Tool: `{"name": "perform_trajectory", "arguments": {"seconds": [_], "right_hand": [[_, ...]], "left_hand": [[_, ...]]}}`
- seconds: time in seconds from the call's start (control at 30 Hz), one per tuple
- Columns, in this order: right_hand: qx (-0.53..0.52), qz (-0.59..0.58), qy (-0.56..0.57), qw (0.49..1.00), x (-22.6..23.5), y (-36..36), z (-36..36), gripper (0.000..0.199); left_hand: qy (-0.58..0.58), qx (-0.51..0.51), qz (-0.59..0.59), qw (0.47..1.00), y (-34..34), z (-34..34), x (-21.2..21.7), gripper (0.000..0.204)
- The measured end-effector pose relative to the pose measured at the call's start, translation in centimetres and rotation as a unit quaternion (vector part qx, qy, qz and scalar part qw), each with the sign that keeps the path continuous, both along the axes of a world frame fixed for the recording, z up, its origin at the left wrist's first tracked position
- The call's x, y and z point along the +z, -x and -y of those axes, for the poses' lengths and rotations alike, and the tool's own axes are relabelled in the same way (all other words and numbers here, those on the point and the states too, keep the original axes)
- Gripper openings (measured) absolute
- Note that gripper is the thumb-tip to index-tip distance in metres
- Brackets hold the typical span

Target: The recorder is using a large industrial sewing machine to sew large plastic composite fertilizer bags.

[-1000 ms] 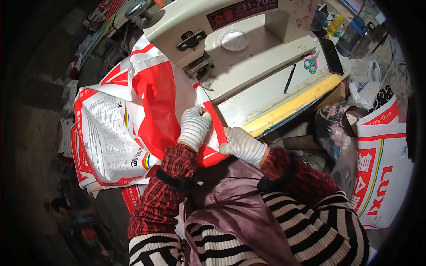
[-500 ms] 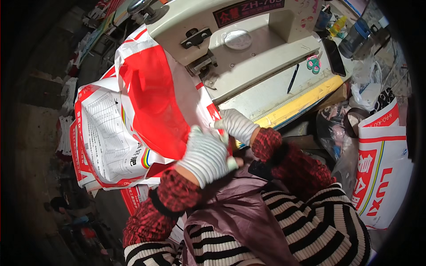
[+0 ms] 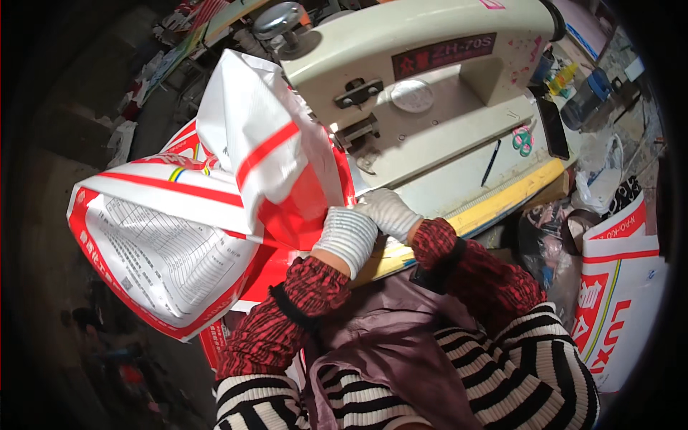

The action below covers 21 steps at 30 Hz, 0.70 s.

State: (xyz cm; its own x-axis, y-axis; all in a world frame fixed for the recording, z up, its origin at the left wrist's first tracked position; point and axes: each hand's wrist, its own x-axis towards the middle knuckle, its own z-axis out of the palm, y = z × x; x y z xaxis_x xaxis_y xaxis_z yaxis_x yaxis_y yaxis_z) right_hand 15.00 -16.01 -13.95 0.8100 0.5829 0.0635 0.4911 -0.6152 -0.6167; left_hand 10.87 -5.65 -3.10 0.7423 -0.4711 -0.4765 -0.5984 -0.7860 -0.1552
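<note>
A large white and red woven sack (image 3: 161, 247) is bunched up on the left, its upper part folded and standing high beside the head of a cream sewing machine (image 3: 315, 64). My left hand (image 3: 346, 235), in a white ribbed glove, is closed on the sack's right-hand edge, near the front of the machine bed. Touching it, my right hand (image 3: 390, 213) in a matching glove pinches the same edge; the fingertips of both are partly hidden. The strip of sack beside the needle area (image 3: 362, 136) runs up from my hands.
On the machine table lie a black pen (image 3: 491, 163), small green and pink scissors (image 3: 522, 141) and a dark phone (image 3: 552, 129). A yellow strip (image 3: 502, 193) lines the table's front edge. Bottles (image 3: 588, 100) stand far right. Another printed sack (image 3: 620, 301) is at the right.
Both hands have come together at the sack's edge, my left hand moving up and right. The sack's top has folded over, covering most of the red inside, and its lower part has swung left.
</note>
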Motion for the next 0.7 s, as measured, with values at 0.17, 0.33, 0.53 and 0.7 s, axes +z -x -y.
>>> {"name": "perform_trajectory", "arguments": {"seconds": [0.17, 0.33, 0.53, 0.7], "right_hand": [[-0.175, -0.432, -0.239, 0.852, 5.3, 1.7, -0.4, 0.035], [-0.129, -0.086, -0.304, 0.940, 7.2, -0.8, -1.9, 0.043], [-0.057, -0.065, -0.341, 0.936, 14.1, -3.0, -4.9, 0.050], [-0.062, -0.265, -0.363, 0.891, 15.4, -3.1, -5.2, 0.019]], "left_hand": [[0.009, 0.090, 0.143, 0.986, -5.5, -5.7, -3.6, 0.020], [0.079, 0.143, 0.049, 0.985, -9.3, -5.0, -4.3, 0.039], [0.071, 0.149, 0.234, 0.958, -7.6, -5.4, -8.7, 0.041], [0.125, 0.073, 0.145, 0.979, -2.9, -3.9, -2.4, 0.026]]}}
